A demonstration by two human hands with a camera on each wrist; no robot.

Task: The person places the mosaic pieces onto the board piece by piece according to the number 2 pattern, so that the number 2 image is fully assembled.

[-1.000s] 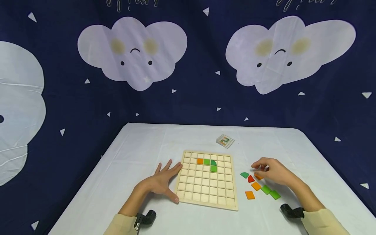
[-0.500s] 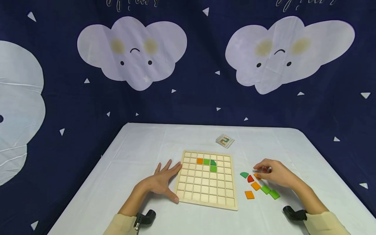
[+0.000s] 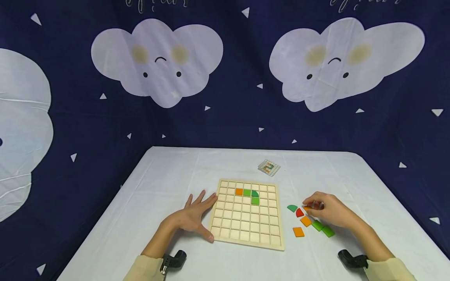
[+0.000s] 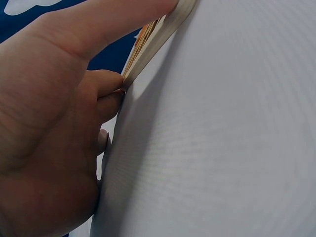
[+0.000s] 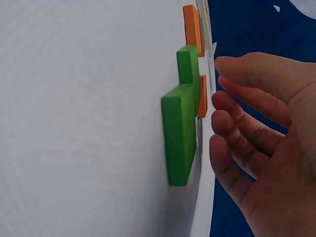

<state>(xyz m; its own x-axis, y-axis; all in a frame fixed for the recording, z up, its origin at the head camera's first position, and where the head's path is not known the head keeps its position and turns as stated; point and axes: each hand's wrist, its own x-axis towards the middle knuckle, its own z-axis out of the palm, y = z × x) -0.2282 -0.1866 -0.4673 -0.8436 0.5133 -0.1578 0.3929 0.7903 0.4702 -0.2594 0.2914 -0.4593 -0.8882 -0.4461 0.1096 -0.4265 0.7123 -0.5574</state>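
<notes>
A wooden grid board [image 3: 249,244] lies on the table in the head view. My left hand [image 3: 192,218] is spread along its left side, the thumb and a fingertip touching the edge. On the board sit an orange square tile [image 3: 239,191], two green square tiles [image 3: 247,192] and a dark green quarter-round tile [image 3: 255,193]. To the right, my right hand [image 3: 330,209] hovers with loosely bent fingers over an orange tile [image 3: 306,208], which it partly covers in the head view. In the right wrist view nothing shows between the fingers, which are apart from the tiles.
Around the right hand lie a green rounded tile [image 3: 292,208], a red rounded tile [image 3: 299,212], two more orange squares [image 3: 298,232] and two touching green squares [image 3: 328,231]. Small pattern cards [image 3: 269,168] lie behind the board. A dark blue cloth with clouds hangs behind.
My right hand has shifted slightly right and down over the orange tile. The left hand and the tiles on the board have stayed in place.
</notes>
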